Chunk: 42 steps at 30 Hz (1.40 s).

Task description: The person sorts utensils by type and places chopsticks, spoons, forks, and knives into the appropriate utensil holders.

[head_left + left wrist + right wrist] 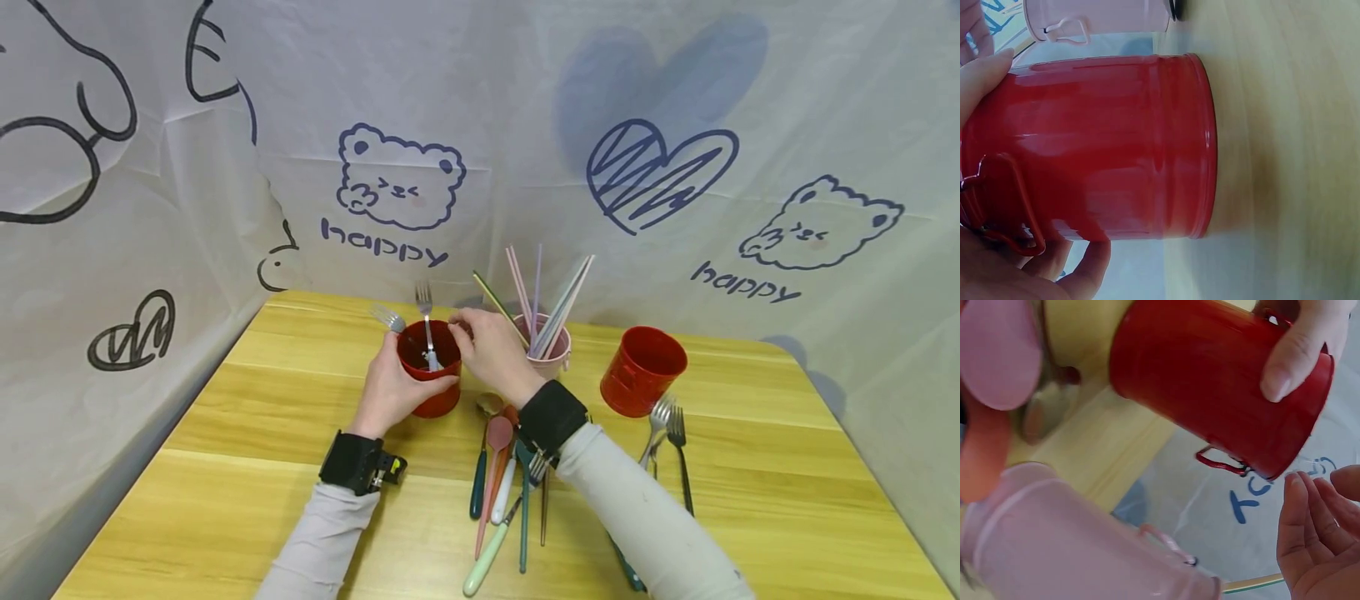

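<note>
Red metal makes the bucket (438, 404) that stands on the tabletop (225, 467), at the left of the head view. The left hand (397, 387) is clamped round its wall, thumb across the near side. The right hand (495, 350) is just beside the rim, its fingers loosely bent and its thumb apart from them. A fork (424, 300) stands in the bucket, tines up; a second fork (390, 317), blurred, shows its tines past the left rim, and where its handle ends is hidden.

Beyond the right wrist, a pink bucket (551, 367) holds thin sticks (538, 287). Farther right is a second red bucket (633, 387), with a dark fork (677, 429) lying near it. Between the arms lie a pink spoon (499, 434) and a pale green handle (486, 560), among other cutlery. A white sheet (525, 83) with drawings hangs behind.
</note>
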### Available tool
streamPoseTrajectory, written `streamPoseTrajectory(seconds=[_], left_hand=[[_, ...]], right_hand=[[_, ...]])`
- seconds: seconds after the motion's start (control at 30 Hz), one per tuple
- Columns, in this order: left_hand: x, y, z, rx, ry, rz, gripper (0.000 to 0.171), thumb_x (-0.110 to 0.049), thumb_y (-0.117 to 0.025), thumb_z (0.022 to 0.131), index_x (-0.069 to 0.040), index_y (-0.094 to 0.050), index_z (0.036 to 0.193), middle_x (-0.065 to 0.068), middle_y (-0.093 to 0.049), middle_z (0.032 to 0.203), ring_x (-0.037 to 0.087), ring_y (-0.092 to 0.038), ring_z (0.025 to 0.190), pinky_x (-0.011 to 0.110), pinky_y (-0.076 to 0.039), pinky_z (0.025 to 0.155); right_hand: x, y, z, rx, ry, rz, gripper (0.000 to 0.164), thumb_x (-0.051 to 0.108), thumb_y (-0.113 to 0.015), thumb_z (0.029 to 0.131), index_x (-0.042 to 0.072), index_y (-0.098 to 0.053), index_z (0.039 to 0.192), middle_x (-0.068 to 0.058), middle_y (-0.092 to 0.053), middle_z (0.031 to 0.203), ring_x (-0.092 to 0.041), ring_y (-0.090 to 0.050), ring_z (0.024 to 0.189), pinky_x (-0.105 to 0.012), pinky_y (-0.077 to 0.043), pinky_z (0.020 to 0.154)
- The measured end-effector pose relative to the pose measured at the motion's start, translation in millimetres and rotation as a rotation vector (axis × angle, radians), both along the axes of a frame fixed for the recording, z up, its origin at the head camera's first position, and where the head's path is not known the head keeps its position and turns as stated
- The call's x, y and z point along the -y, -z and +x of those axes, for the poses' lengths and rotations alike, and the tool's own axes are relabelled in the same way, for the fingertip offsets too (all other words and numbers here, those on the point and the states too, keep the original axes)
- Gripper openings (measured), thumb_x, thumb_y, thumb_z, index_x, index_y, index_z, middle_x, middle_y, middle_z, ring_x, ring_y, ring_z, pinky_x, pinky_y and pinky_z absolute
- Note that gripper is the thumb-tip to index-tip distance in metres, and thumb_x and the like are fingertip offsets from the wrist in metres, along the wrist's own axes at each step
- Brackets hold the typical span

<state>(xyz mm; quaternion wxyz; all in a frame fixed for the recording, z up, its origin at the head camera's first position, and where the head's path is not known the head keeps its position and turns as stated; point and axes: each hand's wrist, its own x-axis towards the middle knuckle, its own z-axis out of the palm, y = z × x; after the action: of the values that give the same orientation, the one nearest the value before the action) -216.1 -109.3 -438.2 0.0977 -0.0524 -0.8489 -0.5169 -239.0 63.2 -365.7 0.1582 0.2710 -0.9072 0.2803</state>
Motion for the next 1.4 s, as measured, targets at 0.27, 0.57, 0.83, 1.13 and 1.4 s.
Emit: streamPoseTrajectory(seconds=[0.27,0.57,0.83,1.13,1.4], left_hand=[[-1,-1.7,1.5,-0.011,0.001,0.022,0.091,-0.029,-0.092,0.071,-0.005,-0.038,0.141,0.017,-0.058,0.137,0.034,-0.059,0.122,0.049,-0.053,0.104],[-1,-1.4,2.0,-0.004,0.013,0.025,0.093,-0.029,-0.091,0.072,-0.005,-0.037,0.143,0.016,-0.056,0.141,0.034,-0.057,0.126,0.05,-0.052,0.106],[-1,-2.8,2.6,0.013,0.011,0.025,0.094,-0.029,-0.091,0.072,-0.006,-0.036,0.144,0.016,-0.054,0.143,0.034,-0.056,0.128,0.05,-0.051,0.108],[-1,-3.8,2.7,0.008,0.012,0.027,0.094,-0.027,-0.092,0.072,-0.006,-0.035,0.144,0.016,-0.054,0.144,0.034,-0.055,0.129,0.05,-0.05,0.108],[-1,-3.0,3.0,0.011,0.012,0.022,0.095,-0.027,-0.091,0.073,-0.005,-0.034,0.146,0.016,-0.053,0.145,0.035,-0.054,0.13,0.05,-0.05,0.109]], right_hand=[[-19,19.5,7.2,0.038,-0.004,-0.052,0.018,0.012,-0.059,0.1,0.002,-0.072,0.108,-0.011,-0.074,0.094,-0.021,-0.066,0.078,-0.034,-0.056,0.071],[-45,37.8,23.1,0.086,-0.005,-0.006,0.016,0.011,-0.06,0.098,0.004,-0.072,0.106,-0.008,-0.073,0.087,-0.017,-0.064,0.072,-0.028,-0.052,0.066],[-72,48.4,39.8,0.132,-0.028,0.06,0.013,0.007,-0.061,0.093,0.004,-0.071,0.102,-0.005,-0.071,0.082,-0.011,-0.06,0.068,-0.025,-0.051,0.063],[-112,54.5,53.2,0.289,0.011,0.144,0.012,0.008,-0.065,0.094,0.003,-0.069,0.103,-0.002,-0.065,0.08,-0.01,-0.052,0.065,-0.021,-0.046,0.06],[-147,52.8,66.2,0.364,0.117,0.222,0.012,0.012,-0.069,0.091,0.005,-0.069,0.101,-0.002,-0.064,0.075,-0.01,-0.05,0.056,-0.021,-0.045,0.052]])
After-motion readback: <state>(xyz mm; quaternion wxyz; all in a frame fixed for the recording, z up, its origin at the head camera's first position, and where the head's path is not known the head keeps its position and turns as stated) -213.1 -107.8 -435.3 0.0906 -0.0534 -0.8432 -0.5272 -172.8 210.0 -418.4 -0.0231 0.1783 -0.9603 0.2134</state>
